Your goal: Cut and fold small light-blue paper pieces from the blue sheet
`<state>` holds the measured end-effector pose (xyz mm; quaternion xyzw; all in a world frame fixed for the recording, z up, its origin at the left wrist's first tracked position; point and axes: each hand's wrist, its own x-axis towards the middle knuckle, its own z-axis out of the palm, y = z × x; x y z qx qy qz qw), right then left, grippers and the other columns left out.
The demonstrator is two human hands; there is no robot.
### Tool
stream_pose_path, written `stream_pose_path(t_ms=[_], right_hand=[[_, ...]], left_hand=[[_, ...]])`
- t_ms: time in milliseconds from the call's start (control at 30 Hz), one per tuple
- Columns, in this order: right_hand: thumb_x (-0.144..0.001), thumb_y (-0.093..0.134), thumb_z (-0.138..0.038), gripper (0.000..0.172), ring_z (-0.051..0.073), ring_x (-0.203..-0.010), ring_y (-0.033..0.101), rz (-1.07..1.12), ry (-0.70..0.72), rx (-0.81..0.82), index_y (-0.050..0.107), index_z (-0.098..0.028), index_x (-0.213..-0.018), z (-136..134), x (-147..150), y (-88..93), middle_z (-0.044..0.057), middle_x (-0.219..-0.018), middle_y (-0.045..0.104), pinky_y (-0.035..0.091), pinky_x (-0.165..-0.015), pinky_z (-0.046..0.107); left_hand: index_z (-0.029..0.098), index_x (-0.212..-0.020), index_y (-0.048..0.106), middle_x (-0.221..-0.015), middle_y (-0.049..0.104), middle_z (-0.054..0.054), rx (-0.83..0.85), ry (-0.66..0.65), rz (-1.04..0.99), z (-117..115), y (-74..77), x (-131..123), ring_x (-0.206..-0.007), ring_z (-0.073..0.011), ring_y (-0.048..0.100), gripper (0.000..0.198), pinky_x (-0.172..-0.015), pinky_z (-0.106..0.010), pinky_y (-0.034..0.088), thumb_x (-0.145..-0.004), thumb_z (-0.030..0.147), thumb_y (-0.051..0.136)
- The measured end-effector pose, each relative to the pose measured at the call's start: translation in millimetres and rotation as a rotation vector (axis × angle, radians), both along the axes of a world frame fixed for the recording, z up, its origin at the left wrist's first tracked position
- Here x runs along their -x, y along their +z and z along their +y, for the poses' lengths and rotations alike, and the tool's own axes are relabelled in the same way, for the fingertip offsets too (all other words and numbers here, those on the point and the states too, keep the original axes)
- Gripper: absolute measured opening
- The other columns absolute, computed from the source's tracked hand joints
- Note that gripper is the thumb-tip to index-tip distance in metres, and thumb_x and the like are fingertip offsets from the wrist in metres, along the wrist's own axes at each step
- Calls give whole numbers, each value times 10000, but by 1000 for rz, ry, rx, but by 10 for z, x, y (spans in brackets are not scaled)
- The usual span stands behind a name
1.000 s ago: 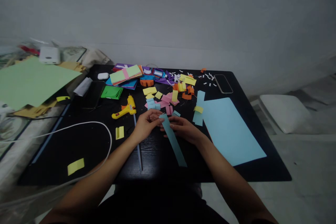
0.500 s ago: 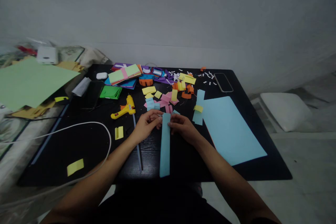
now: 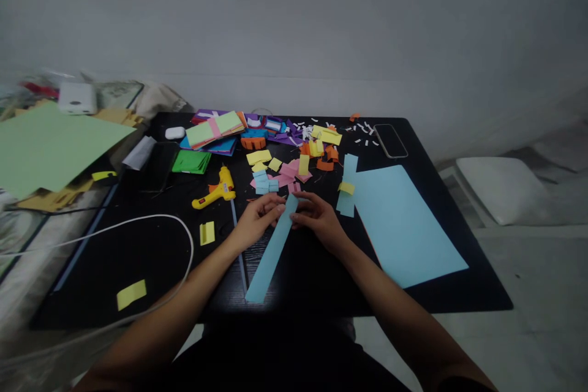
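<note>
A long light-blue paper strip (image 3: 270,257) slants across the table in front of me, its near end toward the lower left. My right hand (image 3: 319,220) pinches its far end between thumb and fingers. At the strip's left edge, my left hand (image 3: 257,220) is closed with thumb and fingertips against the paper; its fingertips are partly hidden. Just beyond the hands lie pink paper pieces (image 3: 288,173) and small light-blue pieces (image 3: 263,184). A yellow glue gun (image 3: 219,188) rests left of my left hand, with a long stick running from it beneath my left wrist.
A large light-blue sheet (image 3: 408,226) lies on the black table (image 3: 478,294) at right, beside banded blue strips (image 3: 348,196). A phone (image 3: 390,141) is behind it. Stacked coloured papers (image 3: 215,128) and green papers (image 3: 192,162) sit at back left. A white cable (image 3: 190,239) loops over my left forearm.
The near end of the blue strip has swung to the left, so it now lies slanted instead of nearly straight toward me. Both hands stay at its far end.
</note>
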<state>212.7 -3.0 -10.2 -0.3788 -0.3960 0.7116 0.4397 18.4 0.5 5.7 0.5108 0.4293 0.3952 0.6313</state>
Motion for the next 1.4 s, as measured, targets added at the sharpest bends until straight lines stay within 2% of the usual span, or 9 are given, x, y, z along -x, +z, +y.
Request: stream_pose_path(t_ms=[200,367,533,633,767,833,967,1167,1400], right_hand=[[-705,892,-266,486,150,-748,733,-46,-64,-38,672,-252,-1138,-8,11,-7,-1,-1034,700,671,-698,327],[-755,863,-365,323,130,-678,689,-61,-93,-70,638,-230,-942,-9,17,-8,-11,-944,683,646,-637,303],[-812,805,-438,270,155,-711,657,-138,-99,-131,658,-234,-912,-19,11,-2,5,-875,703,592,-639,298],[-813,806,-428,246,183,-824,678,-203,-131,-166,678,-233,-892,-26,8,6,26,-934,742,584,-772,330],[-816,803,-416,229,223,-929,698,-228,-137,-175,692,-232,-894,-34,11,21,49,-1001,765,563,-908,389],[-811,807,-413,229,227,-931,698,-221,-143,-180,697,-231,-894,-35,12,23,51,-994,764,559,-918,397],[-799,814,-416,232,217,-884,691,-253,-158,-206,703,-226,-873,-24,-1,16,37,-905,748,559,-894,385],[-781,827,-444,284,192,-847,688,-236,-131,-214,696,-212,-879,-6,-19,4,18,-877,736,561,-892,362],[-775,831,-436,275,182,-809,661,-251,-146,-231,699,-212,-864,2,-18,-11,11,-844,707,552,-840,338]], left_hand=[[166,-907,669,-662,616,17,104,-13,3,-15,21,-3,-574,-123,605,462,-473,-198,467,-816,615,726],[161,-923,652,-740,669,-13,268,-52,-85,-29,-29,0,-628,-138,667,475,-498,-199,530,-797,608,755],[146,-964,655,-889,710,-79,366,-96,-185,-43,-47,2,-680,-168,712,457,-549,-266,610,-815,563,768],[139,-990,659,-922,720,-102,373,-119,-189,-51,-38,-7,-714,-191,731,477,-603,-318,644,-840,584,738],[133,-988,658,-918,726,-102,326,-99,-202,-54,-62,-32,-814,-189,740,470,-734,-311,648,-834,564,761],[137,-983,651,-922,728,-97,315,-99,-207,-57,-81,-42,-830,-182,740,459,-746,-290,639,-826,549,777],[147,-984,628,-865,724,-75,345,-100,-198,-76,-81,-51,-727,-172,727,480,-669,-296,637,-808,566,784],[125,-964,641,-752,694,-45,363,-89,-120,-82,7,-44,-537,-124,638,546,-443,-219,542,-809,641,735],[90,-931,674,-776,743,-109,403,-127,-138,-49,17,-23,-586,-172,702,600,-557,-289,612,-833,681,685]])
